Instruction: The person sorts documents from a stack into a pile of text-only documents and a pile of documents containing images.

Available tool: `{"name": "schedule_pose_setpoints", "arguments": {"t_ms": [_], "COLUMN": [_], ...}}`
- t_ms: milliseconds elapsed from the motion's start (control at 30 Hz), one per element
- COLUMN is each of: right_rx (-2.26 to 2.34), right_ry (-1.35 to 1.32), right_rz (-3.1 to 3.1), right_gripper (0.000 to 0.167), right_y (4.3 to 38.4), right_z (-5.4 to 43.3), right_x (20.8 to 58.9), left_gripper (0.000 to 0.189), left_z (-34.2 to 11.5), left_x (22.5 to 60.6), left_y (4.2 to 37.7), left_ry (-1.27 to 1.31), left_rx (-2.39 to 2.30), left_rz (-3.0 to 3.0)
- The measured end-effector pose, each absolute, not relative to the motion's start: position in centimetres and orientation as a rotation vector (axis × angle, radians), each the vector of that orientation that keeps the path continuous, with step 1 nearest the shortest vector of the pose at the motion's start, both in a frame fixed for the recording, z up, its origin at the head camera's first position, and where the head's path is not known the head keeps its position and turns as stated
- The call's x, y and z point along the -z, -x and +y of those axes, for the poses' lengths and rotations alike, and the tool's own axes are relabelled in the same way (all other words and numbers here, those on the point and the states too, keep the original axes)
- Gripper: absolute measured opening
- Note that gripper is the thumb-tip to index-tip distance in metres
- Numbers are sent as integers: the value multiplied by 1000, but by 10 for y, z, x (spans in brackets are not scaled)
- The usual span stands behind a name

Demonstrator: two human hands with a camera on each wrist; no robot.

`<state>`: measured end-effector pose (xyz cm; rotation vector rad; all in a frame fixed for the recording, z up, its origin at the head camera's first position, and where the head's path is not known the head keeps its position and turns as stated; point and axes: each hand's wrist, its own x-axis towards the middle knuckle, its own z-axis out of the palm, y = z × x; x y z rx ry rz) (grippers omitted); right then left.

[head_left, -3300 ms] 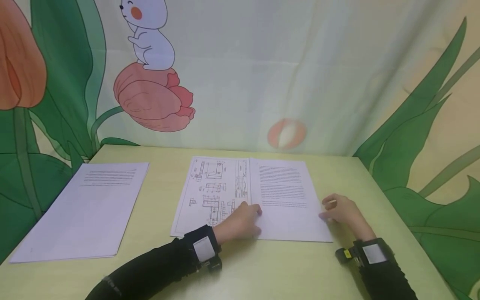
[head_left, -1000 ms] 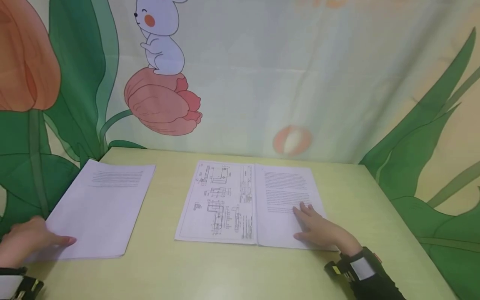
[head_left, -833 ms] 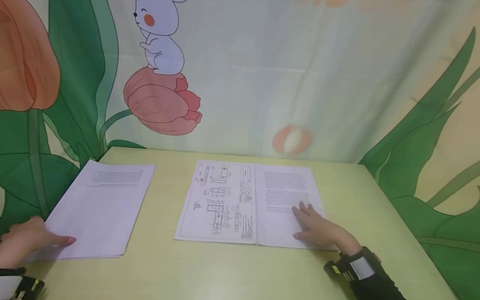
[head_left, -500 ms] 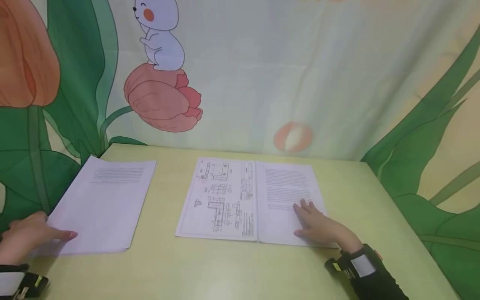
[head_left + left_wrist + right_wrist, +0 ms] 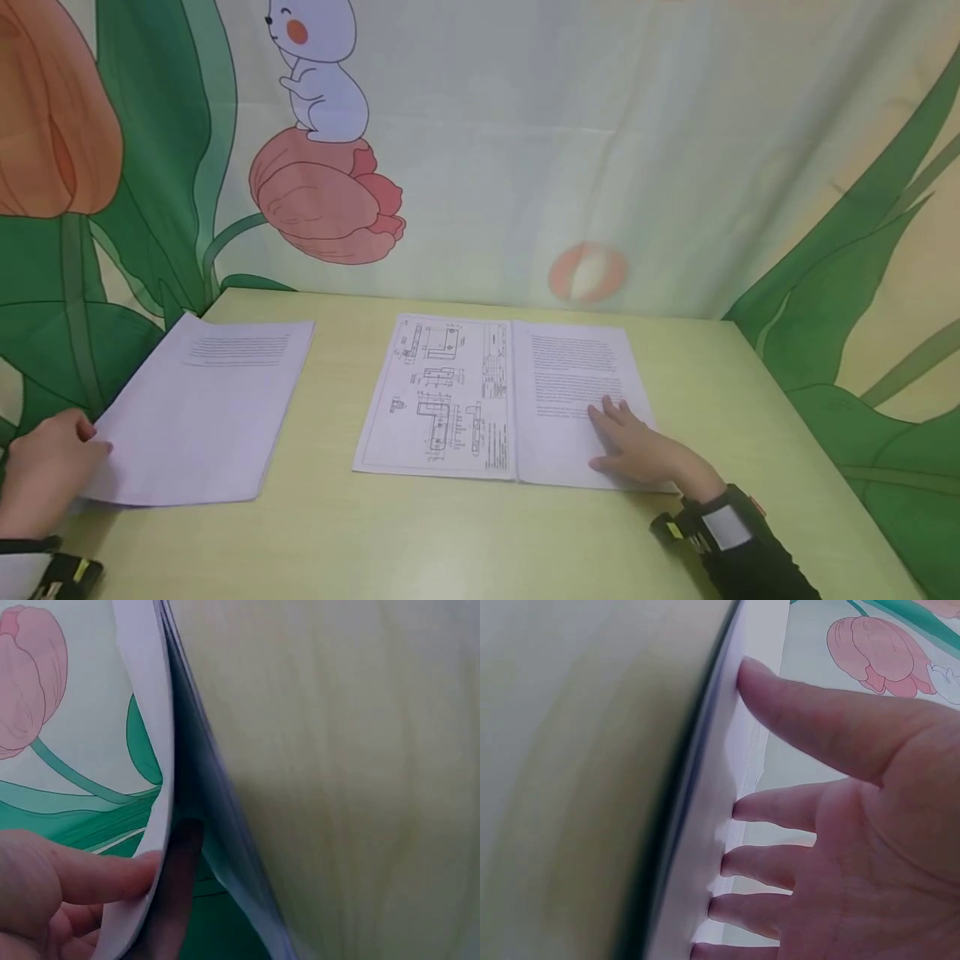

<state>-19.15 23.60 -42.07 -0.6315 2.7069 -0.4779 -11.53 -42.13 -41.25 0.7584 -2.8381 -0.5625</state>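
Observation:
At the table's left lies a stack of printed paper [image 5: 202, 425], its top page mostly blank under a short block of text. My left hand [image 5: 52, 467] pinches some sheets at the stack's near left corner. In the left wrist view, thumb and fingers hold the lifted sheets [image 5: 159, 847], with a gap above the lower ones. Near the middle, a paper booklet lies spread, a technical drawing page [image 5: 435, 400] on the left and a text page [image 5: 570, 400] on the right. My right hand [image 5: 637, 450] rests with spread fingers on the text page's lower right.
Both papers lie on a pale yellow table [image 5: 420, 533], with a strip of bare tabletop between them. A curtain [image 5: 480, 167] printed with tulips and a white animal hangs behind the far edge. Each wrist wears a dark band with a camera.
The left hand went from the booklet's middle to the left stack, and its thumb has since drawn back to the corner, raising sheets. The right hand came onto the text page and stays there.

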Motion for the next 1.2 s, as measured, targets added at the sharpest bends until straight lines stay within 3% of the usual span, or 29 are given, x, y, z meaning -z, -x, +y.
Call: {"name": "schedule_pose_setpoints", "arguments": {"t_ms": [367, 733, 1200], "right_rx": [442, 374, 915], "right_ry": [629, 611, 638], "right_rz": [2711, 2693, 2751], "right_gripper": [74, 77, 53], "right_y": [194, 196, 206], "right_z": [236, 235, 167], "right_x": [421, 415, 392], "left_gripper": [27, 30, 20], "left_z": [-408, -346, -304], "left_x": [391, 373, 360], "left_y": [110, 109, 121], "left_ry": [-800, -833, -775], "left_rx": [837, 918, 1234], "left_rz": [-2479, -2287, -2094]}}
